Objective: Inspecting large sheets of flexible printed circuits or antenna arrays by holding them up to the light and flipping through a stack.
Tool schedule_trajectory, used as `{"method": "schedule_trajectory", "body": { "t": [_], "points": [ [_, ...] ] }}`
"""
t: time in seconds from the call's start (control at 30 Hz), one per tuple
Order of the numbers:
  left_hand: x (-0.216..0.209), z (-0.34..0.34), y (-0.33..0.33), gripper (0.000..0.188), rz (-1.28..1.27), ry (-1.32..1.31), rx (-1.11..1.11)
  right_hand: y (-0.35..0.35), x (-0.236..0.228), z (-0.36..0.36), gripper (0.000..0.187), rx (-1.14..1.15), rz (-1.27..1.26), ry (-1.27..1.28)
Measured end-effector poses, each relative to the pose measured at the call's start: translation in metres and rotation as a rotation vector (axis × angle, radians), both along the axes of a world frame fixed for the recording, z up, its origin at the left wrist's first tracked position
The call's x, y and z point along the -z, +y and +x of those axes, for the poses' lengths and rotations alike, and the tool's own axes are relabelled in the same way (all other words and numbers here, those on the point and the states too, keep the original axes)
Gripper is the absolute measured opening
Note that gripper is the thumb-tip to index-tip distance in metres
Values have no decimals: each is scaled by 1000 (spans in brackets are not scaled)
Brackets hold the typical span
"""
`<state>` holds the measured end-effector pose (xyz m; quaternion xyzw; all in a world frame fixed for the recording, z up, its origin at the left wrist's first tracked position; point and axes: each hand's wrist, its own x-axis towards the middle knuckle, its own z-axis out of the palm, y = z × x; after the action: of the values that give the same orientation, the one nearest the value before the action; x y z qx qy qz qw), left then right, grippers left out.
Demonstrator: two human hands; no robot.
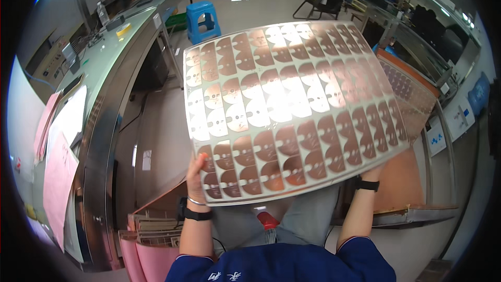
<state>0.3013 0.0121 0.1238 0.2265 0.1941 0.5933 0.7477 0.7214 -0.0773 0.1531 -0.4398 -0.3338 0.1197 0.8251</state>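
A large copper-patterned circuit board panel (284, 117) is held up before me, tilted, with rows of rounded copper shapes on a pale base. Light glares off its middle. My left hand (195, 180) is closed on the lower left edge, its thumb over the front face. At the lower right, my right hand (373, 171) supports the panel from behind; its fingers are hidden by the board. Black bands circle both wrists.
To my left runs a long workbench (112, 55) with pink and white sheets (62, 164). A blue stool (202, 22) stands beyond the panel. On the right, more copper panels (409, 86) lean on a rack. Pink-wrapped stacks (148, 253) sit at lower left.
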Motion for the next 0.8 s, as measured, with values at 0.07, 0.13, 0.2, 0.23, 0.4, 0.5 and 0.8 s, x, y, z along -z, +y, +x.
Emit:
{"method": "schedule_trajectory", "body": {
  "t": [0.07,0.13,0.2,0.23,0.4,0.5,0.8],
  "points": [
    [-9,-15,-5,38,-46,35,-48,-8,-9,8,46,-230,32,203],
    [7,-46,-3,37,26,78,-6,-17,-17,7,43,-349,-16,270],
    [-1,-49,-1,39,29,122,-30,-26,-26,8,40,-399,-81,287],
    [-19,-47,-5,40,12,132,-64,-25,-25,9,39,-450,-110,314],
    [-46,-38,1,54,-14,-157,-4,-19,-33,-4,26,-462,-261,399],
    [29,-46,26,51,353,-218,-78,-6,-16,-26,25,-424,-283,297],
    [-37,82,-23,54,113,-158,-122,11,19,-102,41,-801,-93,545]
  ]
}}
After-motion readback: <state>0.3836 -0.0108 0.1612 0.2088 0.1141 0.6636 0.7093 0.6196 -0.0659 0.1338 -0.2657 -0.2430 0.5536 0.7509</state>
